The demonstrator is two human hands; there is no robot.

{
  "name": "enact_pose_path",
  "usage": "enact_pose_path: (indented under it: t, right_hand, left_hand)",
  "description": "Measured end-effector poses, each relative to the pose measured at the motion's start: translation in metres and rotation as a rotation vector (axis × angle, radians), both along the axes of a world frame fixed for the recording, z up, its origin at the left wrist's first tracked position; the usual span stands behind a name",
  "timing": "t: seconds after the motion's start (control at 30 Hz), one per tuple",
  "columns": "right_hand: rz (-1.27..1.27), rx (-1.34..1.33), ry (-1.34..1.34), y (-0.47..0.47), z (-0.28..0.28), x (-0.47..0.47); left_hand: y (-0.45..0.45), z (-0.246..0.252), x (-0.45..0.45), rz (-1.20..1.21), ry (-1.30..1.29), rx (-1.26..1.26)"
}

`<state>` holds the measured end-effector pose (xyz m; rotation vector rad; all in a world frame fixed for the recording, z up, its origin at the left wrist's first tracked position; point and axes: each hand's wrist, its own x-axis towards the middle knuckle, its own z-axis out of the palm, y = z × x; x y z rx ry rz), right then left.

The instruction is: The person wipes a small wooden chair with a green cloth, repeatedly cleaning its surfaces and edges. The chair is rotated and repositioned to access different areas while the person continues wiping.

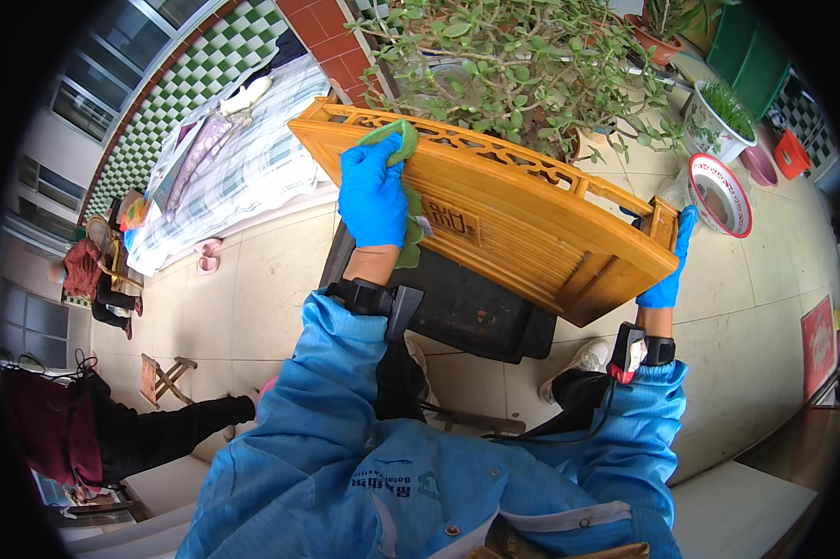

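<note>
A varnished wooden panel [517,202] with an openwork fretwork rail is held tilted in front of me. Carved dark characters and fine slats mark its face. My left hand [372,199], in a blue glove, pinches a green cloth [409,140] against the panel's long edge near its left end. More green cloth hangs beside the wrist, partly over the panel's face. At the right end, my right hand [675,262], also gloved in blue, grips the panel's end; some of its fingers are hidden behind the wood. Below the panel lies a black plastic object [483,314], partly covered.
A leafy potted shrub [517,77] stands close beyond the panel. Right of it are a planter [717,126] and an enamel basin [719,195]. A cloth-covered bed [252,168], a folding stool [165,381], a seated person [88,269] and another person [112,433] are at left.
</note>
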<state>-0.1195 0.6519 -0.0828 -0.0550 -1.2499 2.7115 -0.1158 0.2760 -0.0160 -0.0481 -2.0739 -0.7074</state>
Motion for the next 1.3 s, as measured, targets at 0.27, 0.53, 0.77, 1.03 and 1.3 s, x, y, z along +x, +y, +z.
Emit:
enact_pose_path:
  t: [0.27,0.53,0.77,1.03,1.3]
  right_hand:
    - [0.117,-0.05,0.008,-0.002,0.008,0.001]
    - [0.118,-0.037,0.0,-0.006,0.016,0.005]
    - [0.118,-0.037,0.008,-0.005,0.016,0.005]
    - [0.043,-0.052,-0.013,-0.003,0.005,0.001]
    - [0.026,-0.046,0.037,0.011,-0.019,-0.007]
  left_hand:
    - [0.05,-0.007,0.013,-0.258,-0.138,0.212]
    - [0.123,0.012,0.049,-0.317,-0.3,0.215]
    - [0.13,0.015,0.058,-0.267,-0.283,0.06]
    - [0.022,0.002,0.019,0.033,-0.017,-0.34]
    - [-0.024,-0.009,-0.004,0.126,0.0,-0.165]
